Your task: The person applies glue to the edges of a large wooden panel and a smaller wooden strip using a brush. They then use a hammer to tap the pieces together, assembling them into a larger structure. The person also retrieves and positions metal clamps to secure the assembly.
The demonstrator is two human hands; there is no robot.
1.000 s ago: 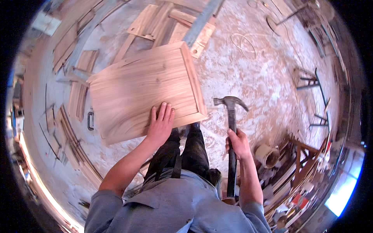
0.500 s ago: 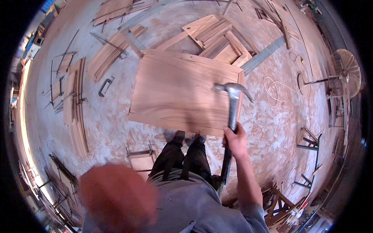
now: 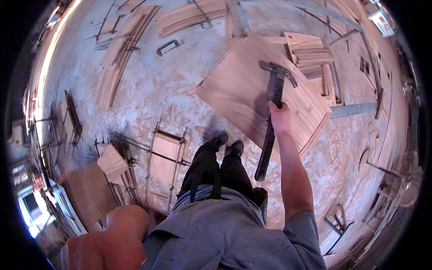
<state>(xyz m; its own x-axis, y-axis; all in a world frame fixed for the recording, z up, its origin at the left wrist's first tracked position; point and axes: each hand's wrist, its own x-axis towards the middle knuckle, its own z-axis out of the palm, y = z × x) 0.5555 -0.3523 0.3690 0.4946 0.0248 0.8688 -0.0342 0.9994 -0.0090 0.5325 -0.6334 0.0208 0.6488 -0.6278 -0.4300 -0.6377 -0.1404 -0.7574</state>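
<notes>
My right hand (image 3: pixel 281 119) is wrapped round the dark handle of a claw hammer (image 3: pixel 277 83). The hammer's head is over a wide wooden panel (image 3: pixel 238 74), and its handle end points back toward my legs. Whether the head touches the wood, I cannot tell. Raised close to the camera at the lower left, my left hand (image 3: pixel 105 238) looks closed, with knuckles bent. Its fingertips are out of sight, so anything inside them is hidden. The panel lies ahead of my feet, partly over other wooden pieces and a grey beam (image 3: pixel 353 110).
A C-clamp (image 3: pixel 168 47) lies on the dusty floor at the far left, near long wooden strips (image 3: pixel 123 54). Clamped boards (image 3: pixel 164 159) are left of my legs. At right are a coiled cable (image 3: pixel 335 148) and a standing fan (image 3: pixel 408 180).
The view has turned left, so the panel now appears farther right and tilted. My left hand appears lower and farther left. The right hand still grips the hammer.
</notes>
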